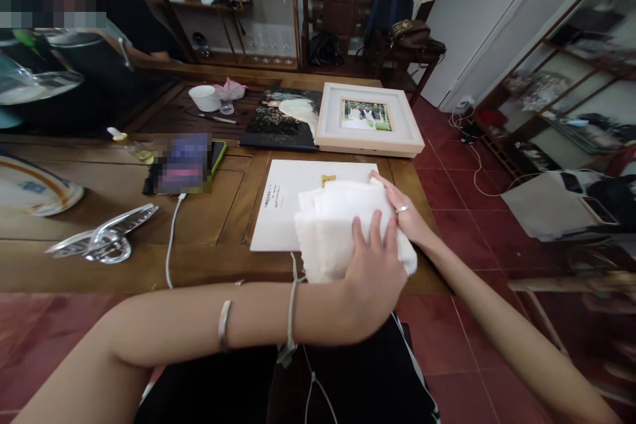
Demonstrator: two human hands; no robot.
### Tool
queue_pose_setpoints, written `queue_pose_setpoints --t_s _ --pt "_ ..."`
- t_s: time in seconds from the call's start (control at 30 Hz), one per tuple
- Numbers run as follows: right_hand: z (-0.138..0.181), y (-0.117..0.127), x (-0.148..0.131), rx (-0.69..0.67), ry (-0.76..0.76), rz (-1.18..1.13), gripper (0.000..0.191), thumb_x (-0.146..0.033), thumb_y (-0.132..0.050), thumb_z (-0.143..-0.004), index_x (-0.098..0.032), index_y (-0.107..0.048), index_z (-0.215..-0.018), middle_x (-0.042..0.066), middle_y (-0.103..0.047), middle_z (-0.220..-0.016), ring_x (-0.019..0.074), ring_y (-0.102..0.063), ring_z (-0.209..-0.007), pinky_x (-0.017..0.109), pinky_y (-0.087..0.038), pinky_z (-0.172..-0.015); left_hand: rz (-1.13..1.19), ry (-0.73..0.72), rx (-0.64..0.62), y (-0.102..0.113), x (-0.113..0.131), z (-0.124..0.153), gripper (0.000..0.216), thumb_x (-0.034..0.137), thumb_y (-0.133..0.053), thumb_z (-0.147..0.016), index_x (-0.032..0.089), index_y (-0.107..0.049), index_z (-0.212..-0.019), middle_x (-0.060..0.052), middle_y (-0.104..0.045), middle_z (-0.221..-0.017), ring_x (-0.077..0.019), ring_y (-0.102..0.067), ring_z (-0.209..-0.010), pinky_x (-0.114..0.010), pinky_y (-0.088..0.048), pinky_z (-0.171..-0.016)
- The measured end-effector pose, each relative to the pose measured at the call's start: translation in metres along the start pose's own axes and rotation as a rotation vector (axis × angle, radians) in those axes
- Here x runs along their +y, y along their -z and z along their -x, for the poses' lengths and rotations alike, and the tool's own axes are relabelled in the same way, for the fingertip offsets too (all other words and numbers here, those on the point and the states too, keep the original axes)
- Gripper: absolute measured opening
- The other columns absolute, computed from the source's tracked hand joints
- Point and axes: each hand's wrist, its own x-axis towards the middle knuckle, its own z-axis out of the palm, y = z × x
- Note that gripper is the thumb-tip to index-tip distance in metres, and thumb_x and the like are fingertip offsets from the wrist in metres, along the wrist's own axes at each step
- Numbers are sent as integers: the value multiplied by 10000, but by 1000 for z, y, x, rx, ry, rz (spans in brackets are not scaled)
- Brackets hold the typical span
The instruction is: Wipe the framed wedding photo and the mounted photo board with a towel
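A white panel (283, 205) lies flat on the wooden table before me. It carries a small barcode label at its left and a gold-coloured metal hanger (328, 180) near its far edge, like the back of a picture frame. A folded white cloth (330, 232) covers its near right part. My left hand (377, 265) reaches across from the left and grips the cloth from above, fingers bent over it. At the panel's right edge, my right hand (405, 212), with a ring, is closed along the side. Its fingertips are partly hidden by the cloth.
Behind the panel lie a light-wood photo frame (370, 144) and a dark picture (278, 126). To the left are a phone (183, 162) on a white cable (172, 238), a silver metal object (109, 232), a dropper bottle (132, 146) and a white bowl (205, 98). A person sits across the table.
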Motion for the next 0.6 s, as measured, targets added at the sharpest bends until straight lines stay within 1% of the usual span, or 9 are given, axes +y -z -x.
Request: queue_pose_setpoints --t_s 0.07,0.13,0.23,0.33,0.37,0.43,0.47,0.53,0.6 --pt "1 -1 -2 -14 49 102 492 -509 -338 -976 -301 -465 -1404 -10 -390 -1520 202 -331 -1423 453 -219 -1201 -25 -59 42 0 7 20 306 268 -541 -870 243 -727 -1111 -126 -401 -1489 -463 -334 -1359 -705 -373 -995" --pt "3 -4 -3 -8 127 199 468 -472 -326 -987 -275 -517 -1366 13 -434 -1495 198 -363 -1407 454 -242 -1196 -59 -64 55 1 6 38 303 241 -541 -858 248 -735 -1090 -120 -440 -1465 -450 -393 -1330 -672 -430 -965" --pt "5 -8 -3 -2 235 349 419 -399 -383 -976 -222 -600 -1289 68 -562 -1391 222 -453 -1351 465 -322 -1164 -73 14 -12 7 -17 46 335 199 -569 -822 200 -710 -1127 -149 -460 -1448 -451 -426 -1305 -628 -460 -954" --pt "6 -10 -1 -29 311 446 417 -325 -475 -928 -210 -573 -1316 90 -590 -1357 267 -460 -1343 509 -358 -1136 34 71 -36 18 -59 26 336 145 -536 -818 101 -687 -1116 -211 -456 -1438 -432 -425 -1311 -563 -424 -1010" --pt "6 -11 -1 -36 328 458 432 -309 -487 -915 -215 -556 -1331 91 -583 -1363 277 -456 -1345 520 -367 -1126 90 79 -28 20 -74 14 318 120 -512 -818 80 -690 -1078 -226 -492 -1400 -412 -461 -1286 -534 -431 -1005" --pt "5 -11 -1 -42 347 469 435 -296 -496 -903 -223 -551 -1329 93 -587 -1353 286 -468 -1331 516 -393 -1103 200 96 10 24 -101 -11 330 105 -461 -838 86 -661 -1100 -195 -602 -1271 -322 -577 -1164 -437 -486 -939" --pt "5 -11 -1 -40 351 475 420 -299 -502 -901 -227 -564 -1311 93 -600 -1332 288 -483 -1314 508 -404 -1092 225 91 35 24 -111 -23 333 118 -441 -855 95 -647 -1116 -175 -625 -1233 -294 -595 -1126 -411 -492 -920" --pt "5 -11 -2 -28 344 492 374 -314 -510 -901 -234 -598 -1256 93 -624 -1285 293 -521 -1266 497 -426 -1067 258 34 100 22 -123 -46 321 139 -407 -880 114 -637 -1103 -134 -661 -1147 -252 -617 -1048 -369 -498 -874" --pt "5 -11 -3 -18 326 509 336 -327 -517 -897 -227 -627 -1199 105 -645 -1236 306 -565 -1200 499 -457 -1027 277 -55 140 19 -125 -62 292 126 -408 -869 131 -646 -1038 -102 -675 -1078 -229 -614 -1008 -339 -487 -851"
